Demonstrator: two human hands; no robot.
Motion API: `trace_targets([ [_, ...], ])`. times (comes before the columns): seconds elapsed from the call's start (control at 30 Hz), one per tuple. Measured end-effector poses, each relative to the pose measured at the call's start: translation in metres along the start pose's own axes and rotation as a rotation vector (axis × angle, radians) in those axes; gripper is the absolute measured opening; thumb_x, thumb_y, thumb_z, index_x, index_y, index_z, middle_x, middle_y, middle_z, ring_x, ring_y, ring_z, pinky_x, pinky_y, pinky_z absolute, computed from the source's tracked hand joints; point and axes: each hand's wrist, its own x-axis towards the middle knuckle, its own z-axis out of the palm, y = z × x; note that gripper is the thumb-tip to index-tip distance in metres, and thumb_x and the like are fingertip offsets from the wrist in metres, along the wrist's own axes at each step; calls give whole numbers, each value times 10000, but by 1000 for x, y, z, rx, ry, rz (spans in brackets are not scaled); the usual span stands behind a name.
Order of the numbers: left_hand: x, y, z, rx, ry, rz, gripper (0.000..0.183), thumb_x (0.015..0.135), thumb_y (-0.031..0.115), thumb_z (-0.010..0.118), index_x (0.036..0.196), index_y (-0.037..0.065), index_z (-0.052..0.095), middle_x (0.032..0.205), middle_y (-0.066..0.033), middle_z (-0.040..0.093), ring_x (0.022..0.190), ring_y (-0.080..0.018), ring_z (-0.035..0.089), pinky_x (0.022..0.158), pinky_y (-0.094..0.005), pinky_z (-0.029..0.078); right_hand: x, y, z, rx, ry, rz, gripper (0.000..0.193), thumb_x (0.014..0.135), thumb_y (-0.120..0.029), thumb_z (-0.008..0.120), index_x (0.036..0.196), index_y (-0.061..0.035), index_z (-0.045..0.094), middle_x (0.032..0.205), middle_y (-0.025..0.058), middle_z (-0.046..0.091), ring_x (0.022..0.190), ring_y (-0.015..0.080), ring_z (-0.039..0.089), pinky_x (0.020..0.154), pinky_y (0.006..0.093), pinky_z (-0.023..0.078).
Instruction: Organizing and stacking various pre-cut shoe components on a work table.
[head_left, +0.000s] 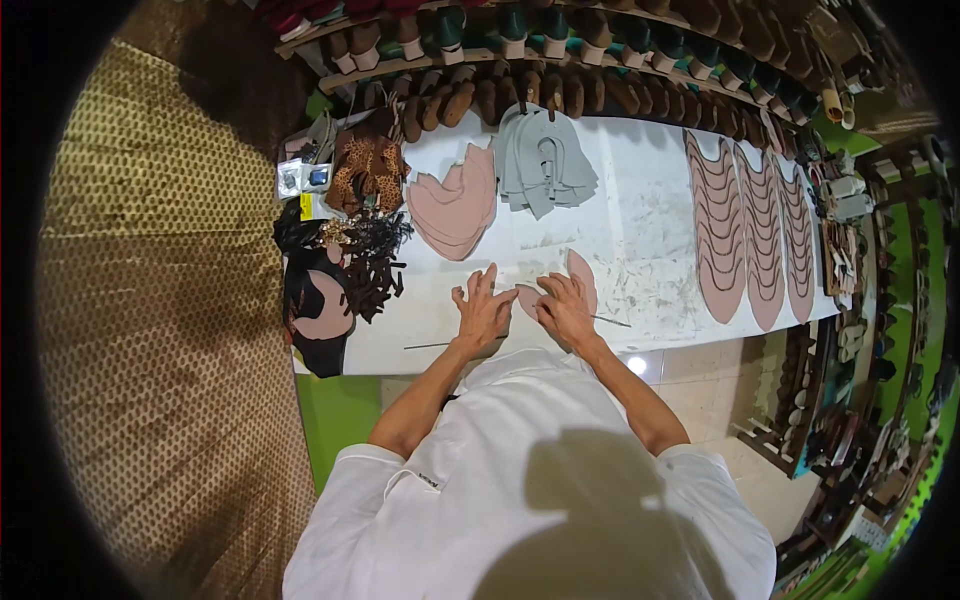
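In front of me on the white worktable, a curved pink shoe-upper piece [581, 275] lies partly under my right hand [566, 308]. The bent fingers of that hand close on its left part. My left hand [484, 310] is open, fingers spread, with its thumb side at the left tip of the same piece. A thin rod [612, 321] sticks out to the right from beneath my right hand; whether the hand holds it is hidden. Another thin dark rod [428, 346] lies beside my left wrist, near the table's front edge.
Beyond my hands lie stacked pink pieces [455, 205] and grey pieces [545, 165]. Rows of overlapping pink pieces [720, 240] fill the right side. Dark straps and scraps [372, 270] pile up at left, near a leopard-print bundle [368, 165]. Shelves of shoe lasts [515, 45] stand behind.
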Motion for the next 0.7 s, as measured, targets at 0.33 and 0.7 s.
trace_targets([
  [0.33,1,0,-2,-29,-68,-29,383,907,182,680,1268,293,744,1668,-166,273,1521,-413,211,1100,-761,125,41,3,8,57,92,-20,182,918,-180,689,943,-9,746,1328,142,633,1283,344,536,1139,495,361],
  [0.7,3,0,-7,-58,-124,-67,398,891,149,652,1252,288,748,1675,-173,258,1556,-416,153,1105,-818,94,47,6,12,67,33,-39,190,924,-186,666,980,-20,740,1262,109,667,1229,336,572,1087,461,416],
])
